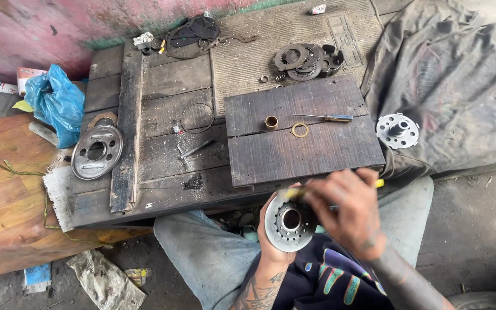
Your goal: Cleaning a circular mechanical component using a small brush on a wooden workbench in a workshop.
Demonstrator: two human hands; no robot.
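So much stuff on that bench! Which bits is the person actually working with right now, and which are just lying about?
In hand:
- round metal disc, held by the left hand
- yellow-handled tool, held against the disc by the right hand

Lying about:
- screwdriver
- brass bush and thin ring
- stack of plates
- flanged hub on the cloth
- round cover
- blue bag

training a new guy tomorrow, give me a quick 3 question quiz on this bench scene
1. True or false: the left hand holds a round metal disc with a centre hole.
2. What lies on the dark board beside the brass bushing? A) hammer B) screwdriver C) pliers
3. What colour is the plastic bag at the bench's left end?

Key: 1 true. 2 B, the screwdriver, with a thin brass ring nearby. 3 blue.
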